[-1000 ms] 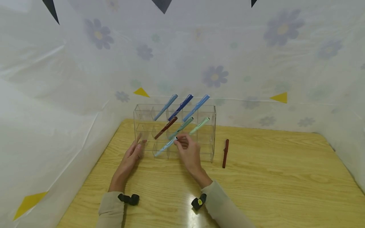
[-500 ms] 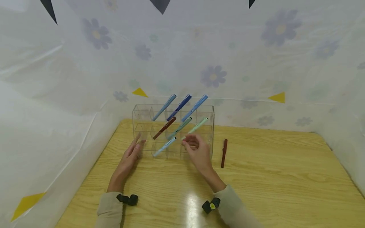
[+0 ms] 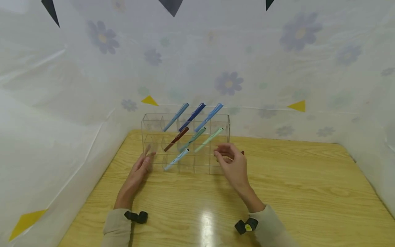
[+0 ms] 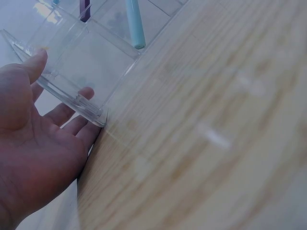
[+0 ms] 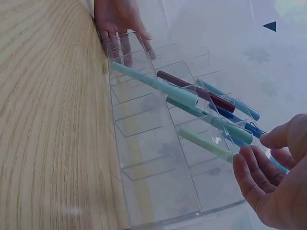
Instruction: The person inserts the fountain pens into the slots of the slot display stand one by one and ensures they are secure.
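Note:
A clear acrylic pen rack (image 3: pixel 219 118) with three tiers stands on the table. My left hand (image 3: pixel 135 176) holds its left end; in the left wrist view the thumb and fingers lie on either side of the end wall (image 4: pixel 72 98). Top-tier pens are grey-blue (image 3: pixel 176 116), navy (image 3: pixel 192 116) and bright blue (image 3: pixel 209 117). The middle tier bears dark red (image 3: pixel 176 139), teal (image 3: pixel 193 139) and pale green (image 3: pixel 209 140) pens. One light blue pen (image 3: pixel 176 159) leans in the bottom tier. My right hand (image 3: pixel 235 166), loosely curled and holding nothing, hovers by the rack's right end.
Another dark red pen (image 3: pixel 242 152) lies on the wooden table (image 3: pixel 302 192) right of the rack, mostly hidden behind my right hand. A flower-patterned sheet (image 3: pixel 185 68) hangs behind the table, and a white sheet (image 3: pixel 77 137) hangs at the left.
My right hand has let go of the light blue pen in the bottom tier and moved right, past the pale green pen, to the rack's right end. The left hand keeps its place.

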The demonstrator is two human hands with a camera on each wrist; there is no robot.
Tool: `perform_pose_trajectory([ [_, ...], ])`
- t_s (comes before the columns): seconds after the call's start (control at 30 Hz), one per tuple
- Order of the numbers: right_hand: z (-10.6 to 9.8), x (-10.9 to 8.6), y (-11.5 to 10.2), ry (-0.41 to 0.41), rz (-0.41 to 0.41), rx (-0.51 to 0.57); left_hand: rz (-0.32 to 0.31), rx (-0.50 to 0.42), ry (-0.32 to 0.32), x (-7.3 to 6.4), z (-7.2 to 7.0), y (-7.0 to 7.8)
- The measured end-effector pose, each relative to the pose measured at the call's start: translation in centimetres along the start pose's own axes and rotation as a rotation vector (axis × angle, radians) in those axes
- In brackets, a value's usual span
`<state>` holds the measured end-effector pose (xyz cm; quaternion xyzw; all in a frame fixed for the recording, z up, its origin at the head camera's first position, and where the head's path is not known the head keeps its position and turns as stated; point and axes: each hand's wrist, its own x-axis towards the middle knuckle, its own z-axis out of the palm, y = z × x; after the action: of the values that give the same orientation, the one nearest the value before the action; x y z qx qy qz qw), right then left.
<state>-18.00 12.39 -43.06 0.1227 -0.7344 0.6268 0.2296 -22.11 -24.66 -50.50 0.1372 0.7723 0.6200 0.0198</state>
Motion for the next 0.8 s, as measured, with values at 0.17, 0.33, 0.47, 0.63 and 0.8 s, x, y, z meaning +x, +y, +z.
perform_pose_trajectory([
  [0.17,-1.4,-0.2,-0.8,0.027,0.001,-0.002,-0.002,0.002,0.003,0.0,0.0,-0.1],
  [0.33,-2.8,0.2,-0.2,0.068,-0.009,0.005,0.001,0.003,0.004,0.1,-0.2,-0.1],
  [0.47,-3.9,1.0,1.0,0.095,-0.016,-0.018,0.004,0.001,0.000,0.2,-0.2,-0.1],
  [0.63,-5.3,1.7,3.1,0.132,0.045,-0.093,0.002,0.005,0.005,0.2,-0.2,-0.1],
  [0.8,-6.7,1.6,4.9,0.149,0.136,-0.194,-0.004,0.011,-0.001,0.0,-0.1,0.0],
])
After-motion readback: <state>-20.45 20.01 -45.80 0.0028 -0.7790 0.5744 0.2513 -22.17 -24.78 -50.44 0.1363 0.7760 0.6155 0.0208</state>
